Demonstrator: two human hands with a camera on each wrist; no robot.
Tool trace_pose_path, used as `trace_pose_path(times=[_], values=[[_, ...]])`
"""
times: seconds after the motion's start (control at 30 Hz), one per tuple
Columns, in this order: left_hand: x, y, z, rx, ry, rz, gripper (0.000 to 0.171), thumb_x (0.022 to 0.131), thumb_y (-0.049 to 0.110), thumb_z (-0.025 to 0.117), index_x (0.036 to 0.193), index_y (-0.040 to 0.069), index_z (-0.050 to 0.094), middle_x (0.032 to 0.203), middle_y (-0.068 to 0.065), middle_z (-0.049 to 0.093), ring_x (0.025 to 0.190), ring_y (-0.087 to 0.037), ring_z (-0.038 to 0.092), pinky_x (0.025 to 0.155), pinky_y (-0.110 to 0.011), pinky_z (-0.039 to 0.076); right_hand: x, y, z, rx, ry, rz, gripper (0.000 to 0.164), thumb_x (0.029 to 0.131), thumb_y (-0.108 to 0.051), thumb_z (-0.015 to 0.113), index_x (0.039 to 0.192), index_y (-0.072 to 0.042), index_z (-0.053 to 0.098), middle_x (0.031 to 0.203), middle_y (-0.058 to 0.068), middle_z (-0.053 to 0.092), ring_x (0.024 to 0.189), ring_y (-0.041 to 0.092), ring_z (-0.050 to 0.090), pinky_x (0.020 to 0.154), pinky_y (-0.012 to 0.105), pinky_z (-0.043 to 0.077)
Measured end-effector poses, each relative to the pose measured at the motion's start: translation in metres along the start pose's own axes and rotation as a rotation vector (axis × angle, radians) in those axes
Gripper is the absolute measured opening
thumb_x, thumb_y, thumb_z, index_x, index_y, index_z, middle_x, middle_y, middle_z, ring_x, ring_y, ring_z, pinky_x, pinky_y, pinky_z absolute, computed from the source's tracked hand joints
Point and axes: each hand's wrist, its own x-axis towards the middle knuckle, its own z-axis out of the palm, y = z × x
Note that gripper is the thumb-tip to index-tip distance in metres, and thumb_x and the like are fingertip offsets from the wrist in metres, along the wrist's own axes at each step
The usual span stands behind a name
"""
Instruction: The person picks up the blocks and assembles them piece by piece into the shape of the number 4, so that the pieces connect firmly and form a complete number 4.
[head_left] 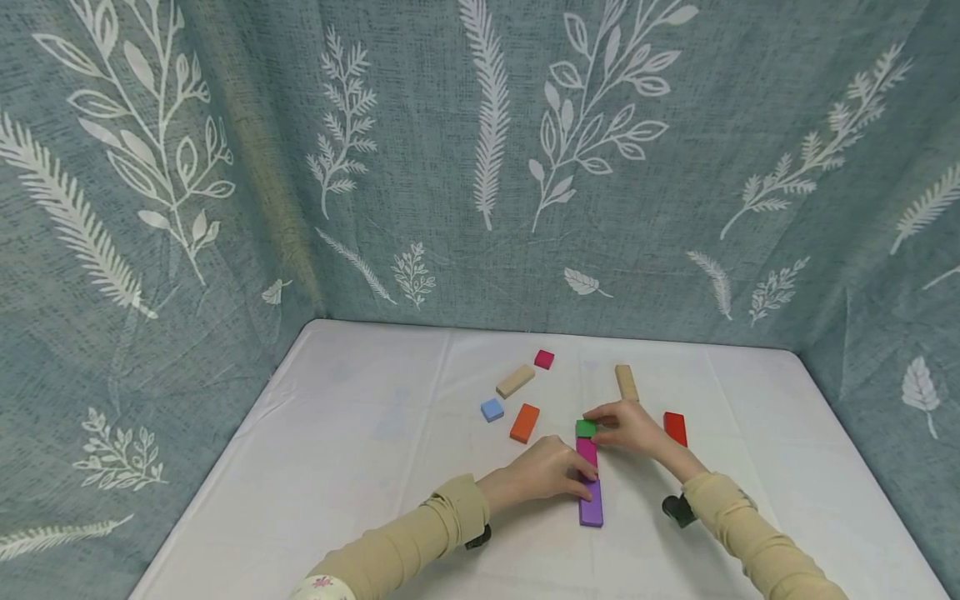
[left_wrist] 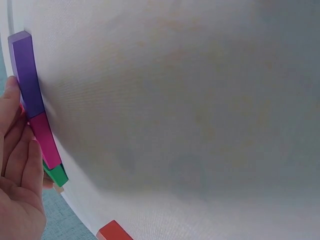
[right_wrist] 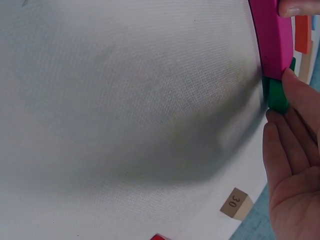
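Observation:
A purple block (head_left: 591, 510), a magenta block (head_left: 587, 451) and a green block (head_left: 586, 428) lie end to end in a row on the white table. My left hand (head_left: 542, 468) reaches over the row from the left, its thumb and fingertip gripping around the place where purple meets magenta. In the left wrist view the thumb lies against the purple block (left_wrist: 26, 75), with other fingers beside the magenta block (left_wrist: 46, 140). At the far end, my right hand (head_left: 626, 427) pinches the green block (right_wrist: 278, 95), the thumb near its joint with the magenta block (right_wrist: 276, 40).
Left of the row lie an orange block (head_left: 524, 423), a small blue block (head_left: 492, 410), a wooden block (head_left: 516, 382) and a small red block (head_left: 544, 359). Another wooden block (head_left: 626, 382) and a red block (head_left: 676, 429) are on the right. Patterned cloth (head_left: 450, 167) surrounds the table.

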Motion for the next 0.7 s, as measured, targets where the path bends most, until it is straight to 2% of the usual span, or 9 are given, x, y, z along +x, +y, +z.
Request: trace_pose_path(times=[0.5, 0.7], values=[[-0.0007, 0.0004, 0.0008, 0.015, 0.025, 0.025, 0.026, 0.078, 0.036, 0.075, 0.098, 0.020, 0.077, 0.092, 0.013, 0.074, 0.080, 0.007, 0.064, 0.068, -0.002, 0.037, -0.0021, 0.0014, 0.0001, 0.006, -0.005, 0.001, 0.035, 0.081, -0.007, 0.073, 0.112, 0.006, 0.066, 0.112, 0.022, 0.067, 0.104, 0.034, 0.065, 0.086, 0.040, 0.054], [-0.0008, 0.0002, 0.0011, 0.012, 0.014, 0.010, 0.026, 0.079, 0.037, 0.075, 0.099, 0.021, 0.076, 0.092, 0.014, 0.074, 0.080, 0.007, 0.064, 0.068, -0.001, 0.036, -0.0018, 0.0005, 0.0011, 0.013, 0.000, -0.001, 0.036, 0.081, -0.008, 0.073, 0.112, 0.007, 0.065, 0.112, 0.022, 0.067, 0.105, 0.035, 0.065, 0.087, 0.040, 0.053]])
